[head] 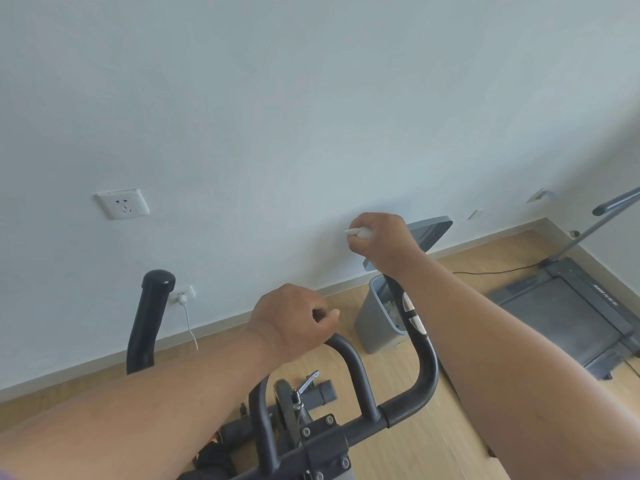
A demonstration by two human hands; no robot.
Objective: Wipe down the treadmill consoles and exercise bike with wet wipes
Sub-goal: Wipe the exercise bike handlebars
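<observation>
Head view. The exercise bike [349, 427] occupies the lower centre, its black handlebar assembly directly beneath my arms. My left hand [294, 320] is closed in a fist on top of the inner handlebar loop [349, 355], fingers curled round the bar. My right hand [381, 242] is raised at the top of the right handlebar horn [420, 341] at 1 o'clock of the left hand, fingers curled and gripping a small white wet wipe [358, 232], of which only a folded end shows past the knuckles. Whether the wipe touches the horn I cannot tell; the hand covers the tip. Silver pulse pads [412, 315] sit on the horn below my wrist.

Surroundings: the left handlebar horn [152, 317] stands free at 9 o'clock. Behind the right horn, a grey waste bin [377, 323] stands on the wooden floor [460, 258], its open lid [433, 232] partly hidden by my right hand. A treadmill [568, 313] lies at 3 o'clock, my right forearm crossing its near corner. On the wall [277, 98]: an unused socket [123, 203] at 10 o'clock, and a lower socket with a white plug [182, 296] and hanging cable.
</observation>
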